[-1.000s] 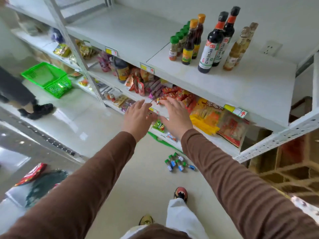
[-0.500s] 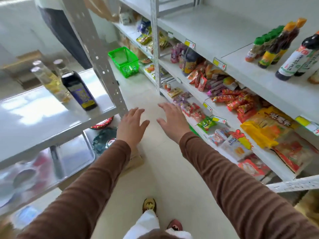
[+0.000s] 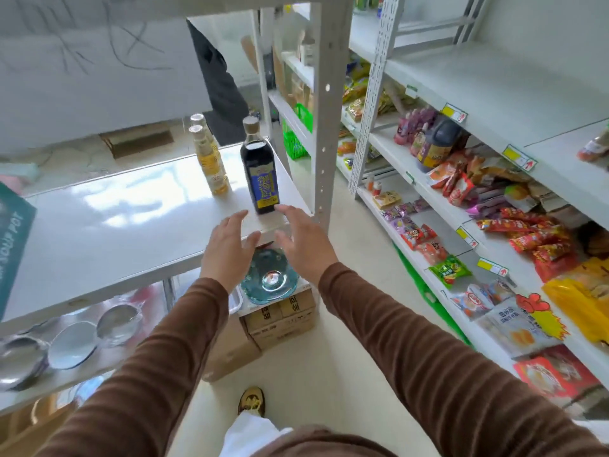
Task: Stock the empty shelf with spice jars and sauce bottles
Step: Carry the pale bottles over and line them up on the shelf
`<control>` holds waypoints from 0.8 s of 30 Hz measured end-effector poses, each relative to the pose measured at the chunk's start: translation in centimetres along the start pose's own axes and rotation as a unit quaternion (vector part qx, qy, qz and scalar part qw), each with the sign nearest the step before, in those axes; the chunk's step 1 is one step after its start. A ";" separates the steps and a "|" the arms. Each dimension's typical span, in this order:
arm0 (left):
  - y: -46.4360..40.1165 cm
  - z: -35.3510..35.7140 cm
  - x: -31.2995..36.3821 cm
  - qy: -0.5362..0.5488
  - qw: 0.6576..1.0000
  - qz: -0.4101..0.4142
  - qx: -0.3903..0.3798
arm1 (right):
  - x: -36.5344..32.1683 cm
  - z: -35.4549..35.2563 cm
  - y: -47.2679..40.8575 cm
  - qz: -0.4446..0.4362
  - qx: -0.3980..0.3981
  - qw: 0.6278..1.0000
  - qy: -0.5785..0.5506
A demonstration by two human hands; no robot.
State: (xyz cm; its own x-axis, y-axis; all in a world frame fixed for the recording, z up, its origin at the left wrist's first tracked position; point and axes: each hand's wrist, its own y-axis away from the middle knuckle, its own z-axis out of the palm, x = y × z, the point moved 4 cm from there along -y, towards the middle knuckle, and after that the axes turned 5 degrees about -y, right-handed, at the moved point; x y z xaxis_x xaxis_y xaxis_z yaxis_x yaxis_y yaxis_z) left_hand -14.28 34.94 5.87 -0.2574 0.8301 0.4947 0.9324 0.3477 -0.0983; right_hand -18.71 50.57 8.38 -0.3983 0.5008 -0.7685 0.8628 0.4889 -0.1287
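your brown ribbed sleeves (image 3: 412, 351) fill the bottom of the frame, cut off by its lower edge, and hide most of the floor and your legs; only one shoe toe (image 3: 252, 401) shows at bottom centre. behind your wrists, the blue patterned glass plate (image 3: 270, 282) on a brown cardboard box (image 3: 280, 321) is partly covered by your left hand. your left hand (image 3: 227, 252) and right hand (image 3: 304, 240) are raised side by side at frame centre, a little apart, palms facing each other, fingers straight and spread, holding nothing. just past your fingertips, the tall dark sauce bottle with a blue and yellow label (image 3: 260, 173) stands upright near the front right corner of the white metal shelf (image 3: 115, 225); i cannot tell whether your right fingertips touch its base. two pale yellow oil bottles (image 3: 211, 159) stand just to its left, one partly hidden behind the other. at upper right, a bottle (image 3: 594, 146) is cut off and blurred.
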 end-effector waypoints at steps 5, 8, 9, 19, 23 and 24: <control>-5.6 -2.8 -7.3 0.029 1.000 0.009 -0.004 | -3.3 7.4 -6.4 0.039 -0.002 0.998 -0.040; -8.9 -4.2 -10.8 0.044 0.999 0.020 -0.008 | -4.3 10.9 -10.3 0.074 0.005 0.996 -0.052; -9.9 -4.4 -11.8 0.049 0.999 0.019 -0.010 | -4.5 11.8 -11.6 0.082 0.014 0.995 -0.056; -18.5 -3.8 -18.5 0.111 0.993 -0.008 -0.031 | -2.4 17.8 -22.3 0.178 0.107 0.971 -0.119; -20.7 -3.2 -19.8 0.112 0.992 -0.019 -0.048 | -1.4 19.1 -25.1 0.192 0.129 0.964 -0.128; -21.1 -3.1 -20.0 0.115 0.992 -0.018 -0.052 | -1.3 19.2 -25.6 0.195 0.140 0.962 -0.130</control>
State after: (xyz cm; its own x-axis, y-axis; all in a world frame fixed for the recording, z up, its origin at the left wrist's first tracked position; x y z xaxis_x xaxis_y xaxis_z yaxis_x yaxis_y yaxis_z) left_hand -28.04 9.66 0.76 -0.2372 0.6920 0.6818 0.9478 0.3189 0.0061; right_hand -34.31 23.66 0.68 0.0335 0.3937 -0.9186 0.9954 0.0696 0.0662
